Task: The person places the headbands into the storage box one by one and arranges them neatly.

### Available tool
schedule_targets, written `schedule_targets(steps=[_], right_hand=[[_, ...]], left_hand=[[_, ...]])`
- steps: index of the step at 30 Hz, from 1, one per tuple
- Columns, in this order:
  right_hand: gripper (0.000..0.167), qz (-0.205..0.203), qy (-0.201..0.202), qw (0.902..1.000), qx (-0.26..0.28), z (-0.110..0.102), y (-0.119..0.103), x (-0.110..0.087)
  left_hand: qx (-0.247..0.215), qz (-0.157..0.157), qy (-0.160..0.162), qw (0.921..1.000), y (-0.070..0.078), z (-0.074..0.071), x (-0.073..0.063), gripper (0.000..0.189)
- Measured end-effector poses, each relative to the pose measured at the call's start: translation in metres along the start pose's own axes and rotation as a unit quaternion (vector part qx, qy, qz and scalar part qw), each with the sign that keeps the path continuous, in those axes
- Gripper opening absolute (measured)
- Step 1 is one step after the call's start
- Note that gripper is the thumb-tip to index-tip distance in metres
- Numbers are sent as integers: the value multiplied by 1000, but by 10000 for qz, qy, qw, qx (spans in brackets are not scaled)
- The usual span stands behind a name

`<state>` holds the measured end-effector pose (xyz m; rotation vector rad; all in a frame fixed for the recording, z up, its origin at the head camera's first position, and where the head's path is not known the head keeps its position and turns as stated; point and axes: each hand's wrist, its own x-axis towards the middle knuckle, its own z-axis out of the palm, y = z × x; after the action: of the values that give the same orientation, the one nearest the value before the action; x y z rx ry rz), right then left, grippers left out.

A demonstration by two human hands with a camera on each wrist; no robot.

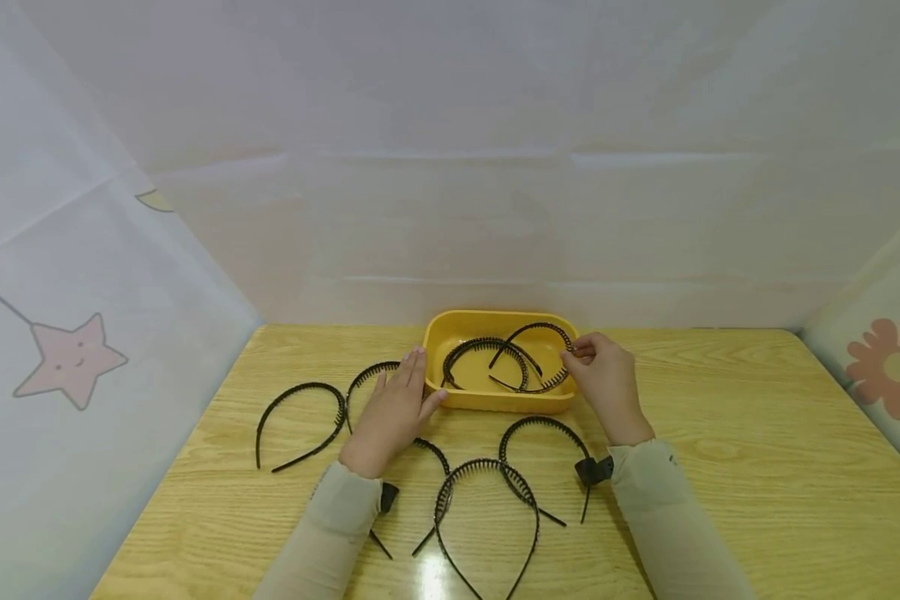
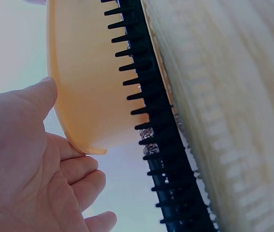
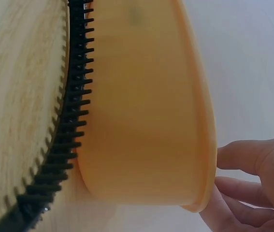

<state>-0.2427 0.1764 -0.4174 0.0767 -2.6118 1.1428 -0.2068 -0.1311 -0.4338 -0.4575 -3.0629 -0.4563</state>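
A yellow plastic box (image 1: 495, 402) stands at the back of the table, with black toothed headbands (image 1: 487, 342) inside. My left hand (image 1: 393, 408) rests on its left end, fingers fairly straight; in the left wrist view the thumb touches the rim of the box (image 2: 88, 72). At the opposite end my right hand (image 1: 606, 379) pinches the side of another black headband (image 1: 543, 327), which leans in the box. The right wrist view has the right hand (image 3: 252, 188) at the rim of the box (image 3: 141, 106); the pinched headband is hidden there.
Several more black headbands lie on the wooden table (image 1: 720, 433): one far left (image 1: 300, 386), one partly under the left arm (image 1: 375, 367), one front centre (image 1: 487, 463), and one by the right wrist (image 1: 540, 420). A pale cloth wall (image 1: 495, 208) rises behind the box.
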Motion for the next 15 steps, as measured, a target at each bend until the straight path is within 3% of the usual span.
schedule_targets(steps=[15], right_hand=[[22, -273, -220, 9994, 76, -5, 0, 0]], left_hand=[[9, 17, 37, 10000, 0, 1, 1, 79]])
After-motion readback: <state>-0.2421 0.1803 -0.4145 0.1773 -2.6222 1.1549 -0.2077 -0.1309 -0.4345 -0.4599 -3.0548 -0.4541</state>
